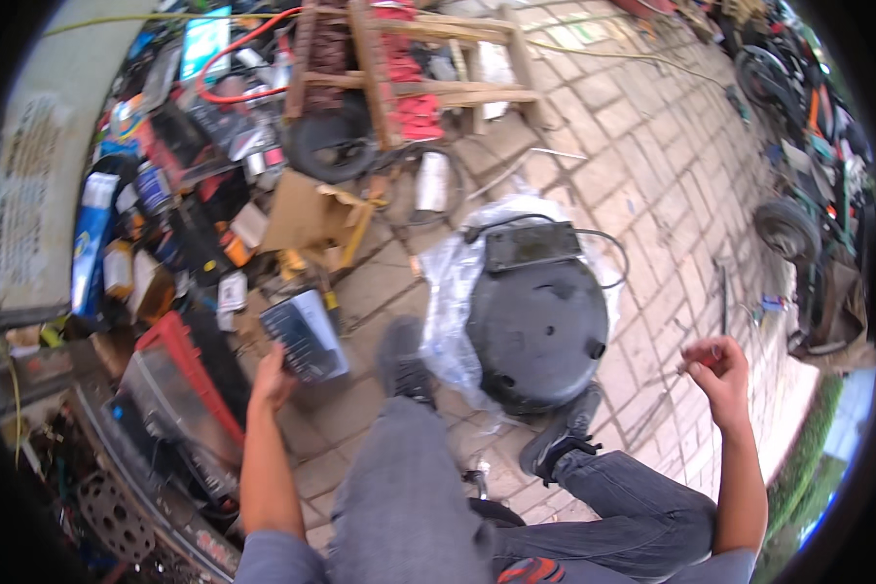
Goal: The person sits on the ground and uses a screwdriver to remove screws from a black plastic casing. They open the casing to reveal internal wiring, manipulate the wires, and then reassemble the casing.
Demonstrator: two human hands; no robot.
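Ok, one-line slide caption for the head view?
Left hand holds a dark box; round black unit rests on clear plastic.

Brick paving (664, 307) leaves an open passage between the right hand (720, 378) and the round black casing (535, 336). From the left hand (273, 380), the left shoe (402, 355) and clear plastic sheet (446, 311) stand before the casing; a torn cardboard box (307, 219) blocks farther reach.

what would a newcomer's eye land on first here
Probably the big round black unit, lying on crumpled clear plastic by the feet. Then the jumbled heap at left, and the wooden frame with red strips at the top. The left fingers hold a dark flat box beside the heap.
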